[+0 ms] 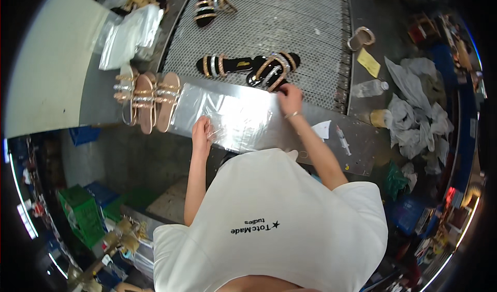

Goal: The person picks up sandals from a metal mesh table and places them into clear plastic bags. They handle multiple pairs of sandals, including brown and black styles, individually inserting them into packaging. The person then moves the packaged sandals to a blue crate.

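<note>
A clear plastic sheet or bag lies flat on the shiny metal ledge in front of me. At its near left part my left hand has its fingers closed on the plastic. My right hand reaches to the ledge's far edge, its fingers closed on the near end of a black sandal with glittery gold and silver straps. Just left of that sandal, and touching it, is a matching black sandal on the mesh belt. Several tan sandals with similar straps stand side by side at the ledge's left end.
Farther up the mesh belt sits another pair of black sandals. A stack of clear bags lies at the far left. On the right are a syringe, a plastic bottle, a yellow paper and crumpled plastic.
</note>
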The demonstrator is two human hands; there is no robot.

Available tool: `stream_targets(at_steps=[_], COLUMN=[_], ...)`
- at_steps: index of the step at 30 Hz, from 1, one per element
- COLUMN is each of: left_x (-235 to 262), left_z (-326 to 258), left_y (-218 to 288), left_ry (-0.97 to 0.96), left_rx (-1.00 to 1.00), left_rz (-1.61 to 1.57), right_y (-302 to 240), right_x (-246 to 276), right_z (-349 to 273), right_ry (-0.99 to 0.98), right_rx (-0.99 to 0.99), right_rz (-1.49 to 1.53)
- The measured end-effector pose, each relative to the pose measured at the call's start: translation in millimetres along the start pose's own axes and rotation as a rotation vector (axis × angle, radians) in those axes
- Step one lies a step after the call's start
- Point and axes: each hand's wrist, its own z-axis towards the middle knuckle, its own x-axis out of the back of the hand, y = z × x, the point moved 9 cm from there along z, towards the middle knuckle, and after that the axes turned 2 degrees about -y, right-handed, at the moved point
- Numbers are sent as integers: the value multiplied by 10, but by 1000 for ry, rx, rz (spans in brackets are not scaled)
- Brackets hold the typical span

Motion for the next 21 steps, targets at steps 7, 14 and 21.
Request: stream_targets(at_steps=[7, 14, 21], left_x=[87, 131, 245], left_z=[11, 54, 233], left_y=[-11, -199, -489], left_ry=[42, 133, 147], left_rx=[-79, -25, 26], left_rz=[44, -142, -271], right_y=[730, 834, -788], right_x=[-329, -50, 15], right_z=[474, 1419, 926], right_ry=[-400, -129, -519], right_rx=[-195, -426, -373], right_rz=[-359, -293, 1218])
